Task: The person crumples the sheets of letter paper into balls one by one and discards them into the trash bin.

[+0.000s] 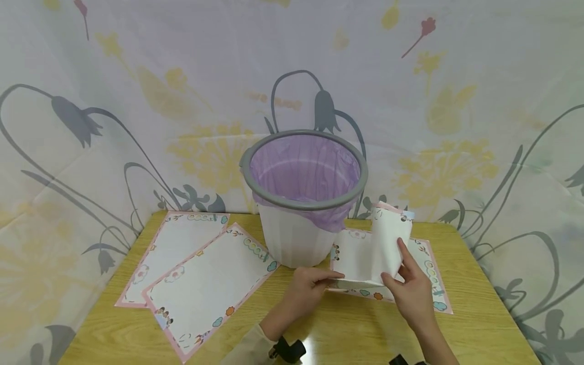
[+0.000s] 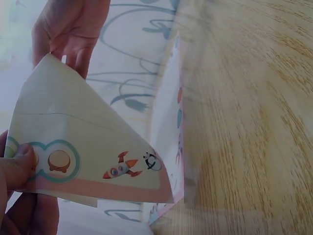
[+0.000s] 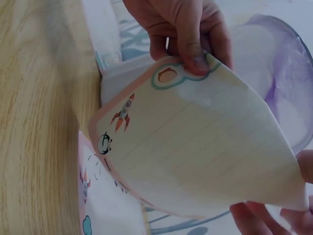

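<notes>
Flower-printed fabric (image 1: 219, 66) is hung as a backdrop behind a wood-grain worktop (image 1: 356, 334). Toward the far edge of that worktop, a white ribbed bin (image 1: 292, 238) is stood upright, its grey rim (image 1: 303, 205) fitted over a lilac liner (image 1: 305, 172), which is draped down the outside at about five o'clock. With the bin taken as the centre of the dial in the head view, two pink-bordered paper sheets are laid at eight o'clock, the nearer sheet (image 1: 210, 286) lapped over part of the farther sheet (image 1: 180, 243). At four o'clock, a flat sheet (image 1: 431, 263) with the same kind of border is partly hidden by a bent sheet (image 1: 390, 243), which is held above it by both hands. The bent sheet's near left edge is pinched between thumb and fingers by the grip of the left hand (image 1: 303, 291). Its right part is turned up into a tall fold and pinched low down by the grip of the right hand (image 1: 412, 291). A printed rocket (image 2: 120, 169) and panda (image 2: 151, 161) are shown in the left wrist view at about four o'clock on the held paper. Around the left wrist, a black device (image 1: 289, 350) is worn beside a pale sleeve (image 1: 251, 350).
</notes>
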Demonstrator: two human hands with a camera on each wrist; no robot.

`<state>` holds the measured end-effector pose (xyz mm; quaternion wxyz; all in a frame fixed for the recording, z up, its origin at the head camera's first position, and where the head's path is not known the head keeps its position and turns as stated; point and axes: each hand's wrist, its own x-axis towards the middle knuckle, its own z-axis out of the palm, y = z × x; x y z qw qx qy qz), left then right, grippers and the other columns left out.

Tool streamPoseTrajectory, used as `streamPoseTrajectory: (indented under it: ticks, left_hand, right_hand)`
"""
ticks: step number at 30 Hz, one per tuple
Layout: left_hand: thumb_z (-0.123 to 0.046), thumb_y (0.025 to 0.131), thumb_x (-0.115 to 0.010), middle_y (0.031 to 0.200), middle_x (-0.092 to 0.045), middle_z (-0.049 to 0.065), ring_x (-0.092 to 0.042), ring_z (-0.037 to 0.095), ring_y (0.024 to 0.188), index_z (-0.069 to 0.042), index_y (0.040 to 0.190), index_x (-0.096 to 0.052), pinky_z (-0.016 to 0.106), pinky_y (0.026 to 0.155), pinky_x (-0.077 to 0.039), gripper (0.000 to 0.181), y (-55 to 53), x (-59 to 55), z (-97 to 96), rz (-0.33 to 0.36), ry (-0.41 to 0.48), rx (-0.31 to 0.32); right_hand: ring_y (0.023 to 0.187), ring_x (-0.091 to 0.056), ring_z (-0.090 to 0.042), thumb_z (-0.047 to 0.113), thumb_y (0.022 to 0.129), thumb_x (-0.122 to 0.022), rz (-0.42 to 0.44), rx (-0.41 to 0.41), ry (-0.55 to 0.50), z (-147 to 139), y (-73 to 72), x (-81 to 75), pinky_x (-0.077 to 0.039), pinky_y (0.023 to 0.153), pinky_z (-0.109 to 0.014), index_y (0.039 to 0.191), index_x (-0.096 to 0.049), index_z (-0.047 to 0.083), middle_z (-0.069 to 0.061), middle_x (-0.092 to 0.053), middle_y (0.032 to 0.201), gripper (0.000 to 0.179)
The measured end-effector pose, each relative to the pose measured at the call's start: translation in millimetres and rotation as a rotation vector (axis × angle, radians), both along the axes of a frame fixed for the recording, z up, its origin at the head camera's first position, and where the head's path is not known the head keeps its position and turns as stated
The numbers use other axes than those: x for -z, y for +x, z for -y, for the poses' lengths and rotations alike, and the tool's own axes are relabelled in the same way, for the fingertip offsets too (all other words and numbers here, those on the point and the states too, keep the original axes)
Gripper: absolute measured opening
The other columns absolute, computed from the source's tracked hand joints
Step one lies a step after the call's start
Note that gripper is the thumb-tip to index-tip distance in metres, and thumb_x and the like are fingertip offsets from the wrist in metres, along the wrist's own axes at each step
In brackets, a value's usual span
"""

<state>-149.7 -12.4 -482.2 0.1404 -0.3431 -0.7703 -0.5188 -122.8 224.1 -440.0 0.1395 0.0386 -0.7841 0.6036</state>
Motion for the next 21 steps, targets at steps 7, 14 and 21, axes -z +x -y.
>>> streamPoseTrajectory:
  ticks: [7,14,21]
  left_hand:
    - [-0.001,0.09,-0.07,0.097,-0.076,0.004,-0.041,-0.006,0.054,-0.007,0.101,-0.08,0.011,0.048,-0.037,0.016,1.2,-1.7,2.1,0.09,0.078,-0.043]
    - [0.0,0.091,-0.069,0.083,-0.075,0.004,-0.026,-0.007,0.045,-0.005,0.1,-0.08,0.013,0.044,-0.028,0.015,0.9,-1.9,2.6,0.131,0.091,-0.096]
    - [0.003,0.091,-0.067,0.074,-0.073,0.005,-0.018,-0.008,0.041,-0.006,0.101,-0.08,0.014,0.041,-0.024,0.019,1.5,-1.1,3.3,0.18,0.102,-0.138]
  right_hand:
    - [0.101,-0.064,-0.003,-0.014,0.089,-0.063,-0.046,-0.084,-0.038,-3.5,3.4,1.7,-0.058,0.072,-0.023,0.15,-0.042,0.001,-0.008,-0.063,0.121,0.066]
    - [0.097,-0.067,-0.008,-0.013,0.089,-0.066,-0.073,-0.194,-0.045,-7.9,5.9,3.6,-0.058,0.07,-0.025,0.143,-0.048,-0.007,0.012,-0.067,0.114,0.057]
    - [0.097,-0.068,-0.01,-0.013,0.069,-0.083,-0.145,-0.277,0.107,-8.0,9.5,4.3,-0.06,0.066,-0.033,0.143,-0.051,-0.002,-0.002,-0.063,0.129,0.081]
